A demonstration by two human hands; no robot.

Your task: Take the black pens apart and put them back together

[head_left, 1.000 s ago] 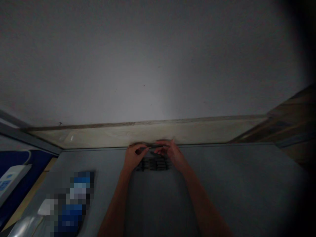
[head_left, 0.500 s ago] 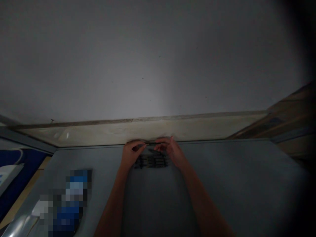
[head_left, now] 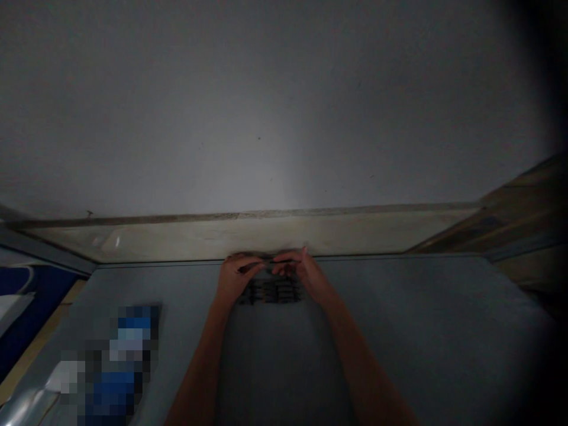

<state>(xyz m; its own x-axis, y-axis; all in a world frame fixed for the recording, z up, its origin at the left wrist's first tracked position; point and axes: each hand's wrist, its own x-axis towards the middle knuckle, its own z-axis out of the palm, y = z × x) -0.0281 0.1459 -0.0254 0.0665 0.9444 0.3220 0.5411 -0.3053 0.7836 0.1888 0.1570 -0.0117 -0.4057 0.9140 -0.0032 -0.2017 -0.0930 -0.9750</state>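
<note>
The picture is dim. My left hand (head_left: 235,279) and my right hand (head_left: 303,273) meet at the far edge of a grey table (head_left: 421,319). Both have their fingers curled in a pinch around a thin dark rod-like piece (head_left: 268,262) stretched between them. Just below the hands lies a row of several small dark parts (head_left: 270,292) on the table top, touching or nearly touching my fingers. What the parts are is too dark to tell.
A blurred blue and white object (head_left: 118,361) lies at the table's near left. A pale ledge (head_left: 222,236) runs behind the table under a plain grey wall. A blue surface (head_left: 31,296) sits far left, wooden boards (head_left: 519,219) far right.
My hands have stayed at the far edge; the fingertips have drawn slightly closer together. The view has shifted a little.
</note>
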